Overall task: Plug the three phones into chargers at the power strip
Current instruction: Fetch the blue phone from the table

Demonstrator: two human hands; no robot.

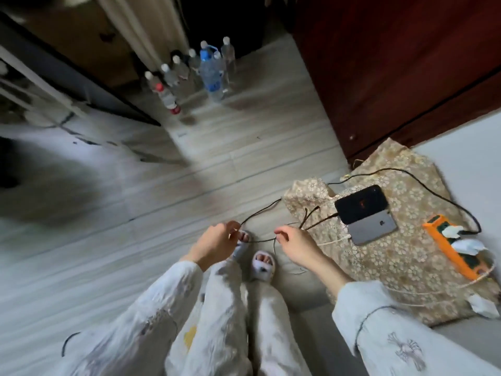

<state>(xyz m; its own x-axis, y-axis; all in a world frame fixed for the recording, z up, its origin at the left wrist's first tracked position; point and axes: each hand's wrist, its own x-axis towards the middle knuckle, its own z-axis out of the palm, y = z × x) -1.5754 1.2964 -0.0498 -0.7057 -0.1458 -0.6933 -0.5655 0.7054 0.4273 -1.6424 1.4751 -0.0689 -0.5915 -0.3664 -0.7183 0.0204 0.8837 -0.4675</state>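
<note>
My left hand [217, 244] and my right hand [294, 244] each pinch a dark charging cable [260, 211] that runs between them above the floor. More dark strands rise from my right fingers toward the phones. A black phone [362, 203] with a dim red mark on its screen lies on a floral cloth bag [401, 256]; a grey phone [372, 227] lies face down against its near edge. An orange power strip [455, 248] sits on the bag at the right, with white chargers [451, 231] plugged in and a black cord looping back from it.
Several plastic water bottles [195, 71] stand on the wood-look floor [135, 240] at the back. A dark red cabinet [393, 63] rises behind the bag. My slippered feet [261, 264] are below my hands. A dark-framed piece of furniture [67, 77] stands at the left.
</note>
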